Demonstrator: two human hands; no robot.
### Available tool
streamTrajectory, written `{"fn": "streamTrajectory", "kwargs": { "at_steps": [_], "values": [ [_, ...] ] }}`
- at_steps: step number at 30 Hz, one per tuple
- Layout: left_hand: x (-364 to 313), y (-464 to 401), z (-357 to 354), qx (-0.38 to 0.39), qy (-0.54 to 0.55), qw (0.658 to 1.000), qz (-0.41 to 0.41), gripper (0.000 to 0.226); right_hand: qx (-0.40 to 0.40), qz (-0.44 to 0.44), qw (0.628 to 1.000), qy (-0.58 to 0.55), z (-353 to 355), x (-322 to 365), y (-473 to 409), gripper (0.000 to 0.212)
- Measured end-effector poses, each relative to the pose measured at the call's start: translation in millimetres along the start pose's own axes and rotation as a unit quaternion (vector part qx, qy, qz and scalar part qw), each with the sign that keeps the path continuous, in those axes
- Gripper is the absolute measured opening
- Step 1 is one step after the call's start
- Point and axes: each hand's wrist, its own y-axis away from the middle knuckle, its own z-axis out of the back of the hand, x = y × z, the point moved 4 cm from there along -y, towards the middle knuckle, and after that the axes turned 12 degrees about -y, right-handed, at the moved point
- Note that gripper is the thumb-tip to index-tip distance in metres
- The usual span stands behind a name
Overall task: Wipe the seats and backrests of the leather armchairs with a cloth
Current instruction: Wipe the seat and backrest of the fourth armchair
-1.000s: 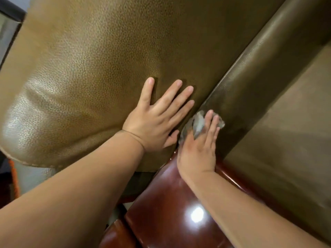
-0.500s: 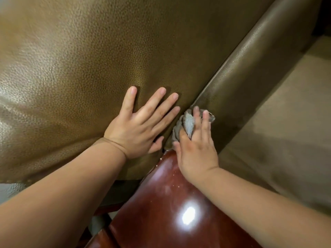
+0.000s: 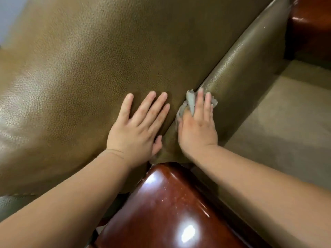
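Observation:
An olive-brown leather cushion (image 3: 86,72) of the armchair fills the upper left. My left hand (image 3: 138,127) lies flat on it with fingers spread. To its right runs a darker leather side panel (image 3: 247,65), meeting the cushion in a crease. My right hand (image 3: 198,126) presses a small grey cloth (image 3: 190,102) against that panel right beside the crease, fingers straight over the cloth. Most of the cloth is hidden under the hand.
A glossy red-brown wooden armrest (image 3: 166,210) sits at the bottom centre, between my forearms. Another polished wooden part (image 3: 311,20) shows at the top right. Beige carpet (image 3: 286,126) covers the floor on the right.
My right hand and the cloth have slid from the end of the wooden armrest up onto the leather side panel. My left hand stays flat on the cushion. The view has shifted.

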Motion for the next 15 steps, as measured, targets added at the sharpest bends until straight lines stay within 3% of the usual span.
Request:
{"fn": "streamTrajectory", "kwargs": {
  "at_steps": [2, 4, 6, 9, 11, 15],
  "values": [
    [4, -32, 2, -0.007, -0.017, 1.0, 0.019, 0.08, -0.043, -0.079, 0.996, 0.022, 28, -17, -49, 0.05],
    [1, -53, -1, -0.016, -0.039, 0.999, 0.023, 0.081, -0.073, -0.097, 0.992, 0.021, 38, -21, -66, 0.047],
    [-8, -60, -5, -0.026, -0.04, 0.999, 0.022, 0.081, -0.086, -0.06, 0.994, 0.017, 25, -14, -40, 0.046],
    [-17, -61, -12, -0.042, -0.025, 0.999, 0.023, 0.079, 0.021, 0.055, 0.998, 0.021, -2, -3, 26, 0.057],
    [-16, -62, -14, -0.052, -0.023, 0.998, 0.025, 0.079, 0.042, 0.081, 0.995, 0.039, 7, -17, 8, 0.061],
    [-18, -61, -18, -0.07, -0.043, 0.996, 0.028, 0.079, -0.051, -0.104, 0.992, 0.05, 66, -55, -111, 0.057]
  ]
}}
